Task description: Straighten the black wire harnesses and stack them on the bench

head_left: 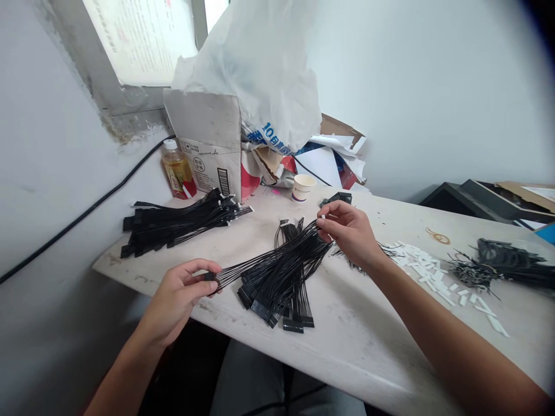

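1. The left hand [177,296] is low over the near edge of the counter [347,346], its fingers clamped on a black plug [210,277] at one end of a cable harness [251,264].
2. The right hand [352,232] is farther out and to the right, thumb and fingertips pinched together on the harness's other end, where a small white connector [321,217] shows (only a sliver of it, the rest being covered).
3. Between the two hands the harness's thin black wires run slantwise, fanned slightly near the left hand, above a loose pile of similar harnesses [288,289].
4. That pile lies on the counter between the hands, most of its black plugs pointing toward the near edge.
5. A second bunch of black harnesses [173,224] lies to the left, with white ends toward the middle of the counter.
6. Behind that bunch stand a bottle [177,170] with a white cap and an open cardboard box [208,138]; a translucent plastic bag [260,63] bulges above the box.
7. A paper cup [303,188] stands upright beyond the right hand.
8. To the right of the right forearm, white strips [427,268] lie scattered, with rubber bands [439,236] just beyond and a dark bundle [477,268] beside them.
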Tool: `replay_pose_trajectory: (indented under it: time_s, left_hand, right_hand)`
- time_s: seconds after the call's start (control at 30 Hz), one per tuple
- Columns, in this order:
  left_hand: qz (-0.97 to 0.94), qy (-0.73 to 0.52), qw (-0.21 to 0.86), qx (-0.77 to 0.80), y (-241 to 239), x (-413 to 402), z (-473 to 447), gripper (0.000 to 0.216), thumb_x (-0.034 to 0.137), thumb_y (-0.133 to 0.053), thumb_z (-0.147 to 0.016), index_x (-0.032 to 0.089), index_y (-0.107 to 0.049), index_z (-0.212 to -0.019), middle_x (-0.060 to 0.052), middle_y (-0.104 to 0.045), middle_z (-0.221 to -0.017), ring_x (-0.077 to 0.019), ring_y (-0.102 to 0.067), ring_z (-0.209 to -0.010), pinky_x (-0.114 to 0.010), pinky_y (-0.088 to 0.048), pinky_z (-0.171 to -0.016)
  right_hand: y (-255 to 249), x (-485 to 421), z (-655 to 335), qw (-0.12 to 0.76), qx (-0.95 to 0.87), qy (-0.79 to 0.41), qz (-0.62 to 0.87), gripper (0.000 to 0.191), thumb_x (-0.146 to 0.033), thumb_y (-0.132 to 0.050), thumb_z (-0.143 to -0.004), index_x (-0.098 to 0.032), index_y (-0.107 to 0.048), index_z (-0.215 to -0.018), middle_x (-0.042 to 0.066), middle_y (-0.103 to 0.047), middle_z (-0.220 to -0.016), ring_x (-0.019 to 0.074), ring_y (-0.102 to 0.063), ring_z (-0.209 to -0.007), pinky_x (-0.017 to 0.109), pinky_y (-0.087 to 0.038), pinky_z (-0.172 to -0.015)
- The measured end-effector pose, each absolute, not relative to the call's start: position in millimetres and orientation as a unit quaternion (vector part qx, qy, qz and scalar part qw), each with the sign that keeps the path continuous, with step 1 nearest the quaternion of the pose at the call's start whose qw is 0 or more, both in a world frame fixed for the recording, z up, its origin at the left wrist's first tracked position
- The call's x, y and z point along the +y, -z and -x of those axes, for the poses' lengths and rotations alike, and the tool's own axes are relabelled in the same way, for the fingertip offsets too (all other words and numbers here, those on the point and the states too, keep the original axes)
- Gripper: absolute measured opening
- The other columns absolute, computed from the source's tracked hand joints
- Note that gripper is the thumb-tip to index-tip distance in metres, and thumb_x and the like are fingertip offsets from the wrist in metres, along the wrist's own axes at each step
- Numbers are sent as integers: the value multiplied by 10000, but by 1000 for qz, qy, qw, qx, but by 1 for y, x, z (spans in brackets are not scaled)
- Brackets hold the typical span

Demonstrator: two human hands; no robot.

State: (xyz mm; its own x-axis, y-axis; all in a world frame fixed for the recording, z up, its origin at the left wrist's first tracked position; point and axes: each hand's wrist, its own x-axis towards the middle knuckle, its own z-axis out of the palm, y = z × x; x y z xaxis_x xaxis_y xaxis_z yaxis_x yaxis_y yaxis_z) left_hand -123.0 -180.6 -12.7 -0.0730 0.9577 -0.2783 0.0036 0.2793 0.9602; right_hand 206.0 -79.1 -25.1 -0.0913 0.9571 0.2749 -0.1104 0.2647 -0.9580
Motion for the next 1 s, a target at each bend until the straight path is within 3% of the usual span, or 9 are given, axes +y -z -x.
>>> replay_pose_trajectory:
  time_s: [0.2,0.4,0.57,0.8,1.0]
  left_hand:
    - [-388,-416,606,556,18,-183,112,257,198,-863,-581,171,-780,-823,-42,-736,-763,-170,-634,-744,-289,-492,-726]
    - [-417,-365,634,540,26,-195,92,439,156,-835,-557,172,-801,-994,-20,-719,-791,-184,-658,-752,-316,-508,-753]
    - [-482,-279,656,508,22,-210,58,216,181,-778,-598,177,-751,-812,-50,-743,-797,-202,-656,-771,-310,-483,-714]
    - [-557,-171,682,442,5,-210,3,117,182,-648,-730,198,-607,-838,-8,-706,-735,-163,-634,-606,-303,-495,-608]
    - [-698,-10,610,374,5,-192,-52,251,103,-666,-606,213,-557,-803,48,-598,-723,-128,-530,-617,-247,-377,-515]
  right_hand:
    - [26,-76,-203,593,-523,-472,390,225,-259,-869,-727,-185,-707,-865,-29,-587,-658,83,-556,-521,232,-437,-479]
    - [2,-82,-208,612,-476,-477,414,169,-189,-873,-650,-173,-726,-732,-4,-594,-619,71,-497,-472,217,-359,-393]
    - [-12,-86,-231,593,-477,-472,445,238,-144,-895,-587,-172,-700,-720,-13,-597,-624,54,-475,-462,196,-290,-385]
    - [5,-102,-292,602,-435,-441,503,342,-247,-962,-527,-157,-667,-677,-3,-611,-650,53,-471,-530,200,-316,-445]
    - [25,-124,-324,610,-415,-443,510,292,-260,-933,-555,-152,-697,-689,-17,-589,-631,47,-436,-527,205,-271,-457]
